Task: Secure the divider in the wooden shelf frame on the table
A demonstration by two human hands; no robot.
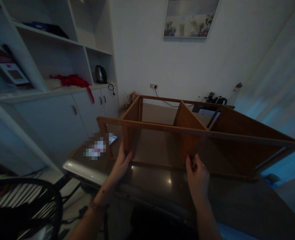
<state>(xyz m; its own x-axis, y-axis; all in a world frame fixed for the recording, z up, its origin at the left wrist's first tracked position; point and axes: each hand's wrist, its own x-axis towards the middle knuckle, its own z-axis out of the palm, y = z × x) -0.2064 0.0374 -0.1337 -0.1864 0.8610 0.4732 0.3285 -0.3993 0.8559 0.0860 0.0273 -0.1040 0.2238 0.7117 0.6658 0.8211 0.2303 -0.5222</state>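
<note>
A brown wooden shelf rack [162, 127] lies on its side on a dark, glossy table [150, 181]. My left hand [121, 164] grips the left shelf board [128, 138] low down, its thumb on the right face and the other fingers hidden behind the wood. Farther right, my right hand [199, 178] is at the bottom edge of the middle shelf board [187, 143]. Its thumb and fingers are curled together against the lower rail; whether a small part sits between them is too dark to see.
White cabinets [49, 123] line the left, with a kettle [100, 74] and a red cloth [73, 80] in their shelves. A black chair [58, 200] stands at the lower left. Blurred papers [96, 149] lie on the table's left end. A curtain [282, 83] hangs at the right.
</note>
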